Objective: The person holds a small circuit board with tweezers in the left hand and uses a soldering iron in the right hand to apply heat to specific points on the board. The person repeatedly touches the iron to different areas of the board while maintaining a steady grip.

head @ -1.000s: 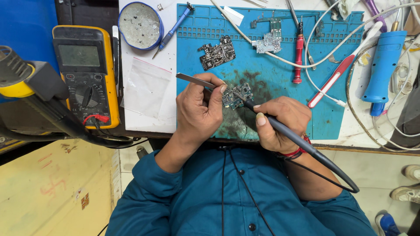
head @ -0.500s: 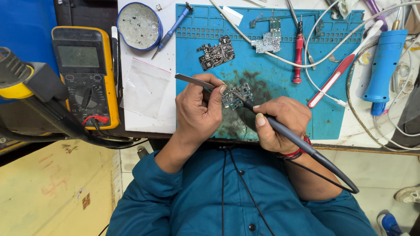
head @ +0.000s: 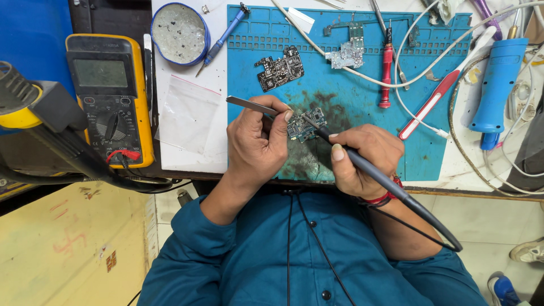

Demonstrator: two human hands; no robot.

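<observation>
My left hand (head: 258,141) grips metal tweezers (head: 249,104), their tips down at a small circuit board (head: 306,126) on the blue work mat (head: 362,90). In my right hand (head: 362,156) is a black soldering iron (head: 368,170), held like a pen, its tip on the same board. The iron's black cord loops back past my right wrist. The board lies on a dark stained patch of the mat, between both hands.
On the mat lie a dark circuit board (head: 280,69), a lighter board (head: 348,54), a red screwdriver (head: 386,73) and a red-and-white tool (head: 433,102). A yellow multimeter (head: 110,96), a round blue tin (head: 180,25), a clear plastic bag (head: 187,116) and a blue handheld tool (head: 498,85) stand around.
</observation>
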